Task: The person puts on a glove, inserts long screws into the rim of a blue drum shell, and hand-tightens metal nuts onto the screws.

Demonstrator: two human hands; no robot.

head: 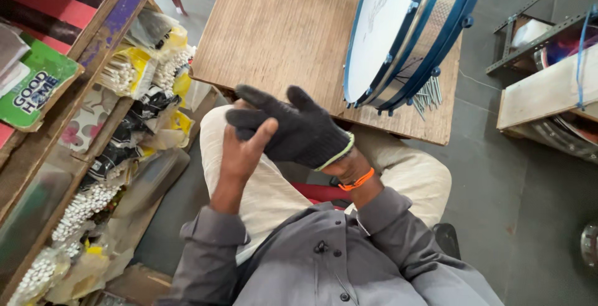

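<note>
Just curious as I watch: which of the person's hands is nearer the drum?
The right. The gloved right hand is just left of and below the drum, not touching it. The bare left hand is farther left, against the glove's fingers.

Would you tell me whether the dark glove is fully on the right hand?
On: the dark glove covers fingers and palm, its cuff at the wrist beside an orange band. The bare left hand touches it.

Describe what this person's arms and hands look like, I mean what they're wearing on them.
Both arms are in grey long shirt sleeves with buttoned cuffs. The right hand wears a dark knitted work glove with a pale edge at the cuff, and an orange band circles that wrist. The left hand is bare, with no glove, band or watch showing.
</note>
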